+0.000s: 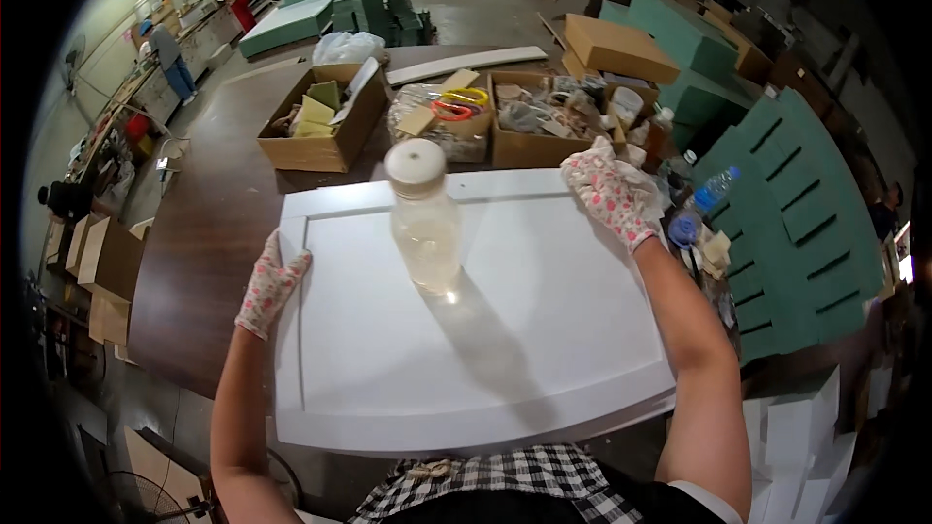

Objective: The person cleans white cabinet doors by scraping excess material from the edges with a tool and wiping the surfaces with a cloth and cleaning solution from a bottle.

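Centre of the frame, a white panel door point(466, 330) lies flat on the dark round surface point(194, 233), and both hands are on it: the left hand point(271, 283), in a flower-print glove, grips the panel's left edge with fingers curled over the rim, while the right hand point(610, 192), gloved the same, is laid over the upper right corner, fingers spread and wrapping that corner. Right in the middle of the panel stands a clear plastic bottle point(424, 223) with a white cap, upright and looking loose on the smooth face. That bottle is the thing to mind here, I'd say: any shifting or squaring of the panel wants to be slow and level, both hands pulling evenly so one corner doesn't swing, or the bottle may tip and roll. Keeping the grip on the rims and not the painted face should spare the finish. Beyond the panel, at upper centre, sit open cardboard boxes point(320, 121) of scraps and bits, one showing red and yellow scissors point(456, 104); green foam blocks point(796, 223) stack up at the right
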The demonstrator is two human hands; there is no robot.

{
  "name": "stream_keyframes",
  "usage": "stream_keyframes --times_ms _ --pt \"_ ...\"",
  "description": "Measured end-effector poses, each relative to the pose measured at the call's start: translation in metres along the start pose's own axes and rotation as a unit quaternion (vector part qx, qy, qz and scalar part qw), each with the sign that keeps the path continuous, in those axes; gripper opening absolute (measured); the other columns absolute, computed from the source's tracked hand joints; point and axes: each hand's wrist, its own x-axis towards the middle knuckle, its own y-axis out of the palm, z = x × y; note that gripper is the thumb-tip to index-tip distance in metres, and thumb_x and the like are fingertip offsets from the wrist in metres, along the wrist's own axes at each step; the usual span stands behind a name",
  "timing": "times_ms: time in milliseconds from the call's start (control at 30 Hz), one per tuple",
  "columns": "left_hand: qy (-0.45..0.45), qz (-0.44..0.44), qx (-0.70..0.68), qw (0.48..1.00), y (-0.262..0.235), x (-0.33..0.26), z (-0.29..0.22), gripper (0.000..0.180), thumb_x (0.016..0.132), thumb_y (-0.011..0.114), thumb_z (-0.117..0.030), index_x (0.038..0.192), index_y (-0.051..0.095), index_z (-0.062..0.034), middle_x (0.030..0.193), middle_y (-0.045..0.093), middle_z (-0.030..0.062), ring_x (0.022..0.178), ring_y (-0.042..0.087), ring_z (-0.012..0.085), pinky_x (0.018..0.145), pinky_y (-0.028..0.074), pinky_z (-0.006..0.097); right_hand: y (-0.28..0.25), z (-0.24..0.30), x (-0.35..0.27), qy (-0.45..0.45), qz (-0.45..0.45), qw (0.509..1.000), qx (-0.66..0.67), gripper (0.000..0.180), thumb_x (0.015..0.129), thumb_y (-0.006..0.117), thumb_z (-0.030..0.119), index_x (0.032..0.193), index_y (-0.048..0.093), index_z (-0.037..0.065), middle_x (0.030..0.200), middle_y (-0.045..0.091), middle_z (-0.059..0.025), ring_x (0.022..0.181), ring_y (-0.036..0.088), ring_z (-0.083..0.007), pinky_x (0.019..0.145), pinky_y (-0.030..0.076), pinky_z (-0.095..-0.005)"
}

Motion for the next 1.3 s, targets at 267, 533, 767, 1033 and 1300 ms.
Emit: stream_keyframes --times_ms 267,533,767,1033,1300 --pt "-0.026 -0.006 0.024 0.999 0.006 -0.004 -0.017 0.067 0.086 0.066 -0.021 0.141 0.037 0.0043 0.125 0.058 0.0185 0.114 0.056 0.0251 0.099 0.043 0.032 0.092 0.131 0.078 -0.067 0.242 0.964 0.084 0.034 0.093 0.048 0.025 0.123 0.053 0.009 0.119 0.057 -0.0105 0.112 0.055 -0.0262 0.097 0.044 -0.0359" --pt "-0.024 -0.023 -0.069 0.997 -0.004 -0.008 -0.001 0.061 0.089 0.061 -0.009 0.143 0.035 0.0032 0.130 0.055 0.0160 0.115 0.055 0.0205 0.099 0.042 0.030 0.003 0.058 0.050 -0.008 0.287 0.955 -0.074 0.033 0.097 0.045 0.026 0.119 0.061 0.006 0.125 0.058 -0.0162 0.117 0.053 -0.0318 0.103 0.040 -0.0409" --pt "0.016 0.015 -0.102 0.995 0.007 0.005 0.010 0.070 0.089 0.056 0.002 0.149 0.021 0.0034 0.151 0.033 0.0176 0.136 0.035 0.0207 0.112 0.027 0.029 -0.070 0.007 -0.046 0.071 0.169 0.983 -0.001 0.034 0.092 0.049 0.013 0.125 0.056 0.008 0.130 0.053 -0.0100 0.126 0.047 -0.0266 0.108 0.035 -0.0385" --pt "0.021 0.051 -0.078 0.995 -0.003 0.002 0.009 0.070 0.086 0.057 0.003 0.149 0.025 0.0012 0.148 0.038 0.0159 0.136 0.036 0.0218 0.111 0.030 0.031 -0.197 0.131 -0.118 0.200 0.296 0.897 0.261 0.037 0.086 0.059 0.024 0.114 0.059 -0.001 0.126 0.056 -0.0154 0.118 0.052 -0.0295 0.102 0.038 -0.0407" --pt "0.319 0.159 -0.014 0.934 0.045 0.005 -0.099 0.121 0.064 0.085 -0.041 0.153 0.013 -0.0048 0.147 0.037 0.0185 0.139 0.031 0.0287 0.116 0.020 0.040 -0.218 0.126 -0.108 0.438 0.049 0.813 0.381 0.019 0.085 0.054 0.011 0.095 0.065 -0.001 0.093 0.066 -0.0049 0.084 0.061 -0.0136 0.074 0.049 -0.0262"
